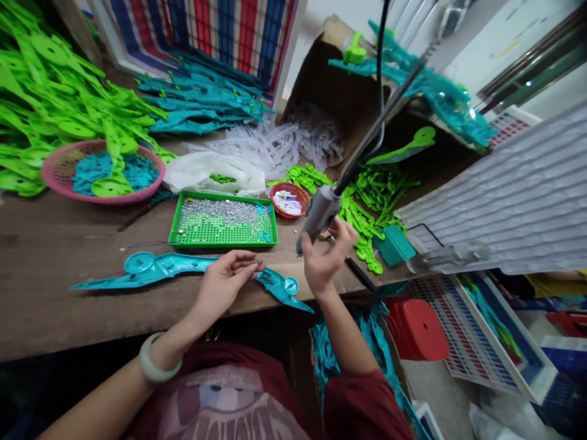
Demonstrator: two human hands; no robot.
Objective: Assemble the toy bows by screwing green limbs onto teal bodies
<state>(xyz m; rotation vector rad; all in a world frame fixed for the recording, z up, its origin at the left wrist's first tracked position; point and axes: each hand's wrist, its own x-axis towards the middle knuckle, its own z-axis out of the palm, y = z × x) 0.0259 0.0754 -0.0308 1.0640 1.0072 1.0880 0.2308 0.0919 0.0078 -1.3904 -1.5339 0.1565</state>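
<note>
A long teal plastic part (169, 266) lies across the front of the wooden table, with a round socket near each end. Over its right half is my left hand (233, 272), thumb and fingertips pressed together; whatever they pinch is too small to make out. My right hand (325, 253) is raised to the right, its fingers curled around the lower end of a grey hanging power screwdriver (320, 214). Behind the part sits a green tray (222, 243) of small metal screws, with a few teal bits in it.
Lime green parts (41, 91) and teal parts (197, 101) are heaped at the back left, near a pink basket (50, 174). A small red basket (288, 212) stands behind the screwdriver. Right of it are more green pieces (362, 226), a teal box (394, 247) and a red stool (424, 330).
</note>
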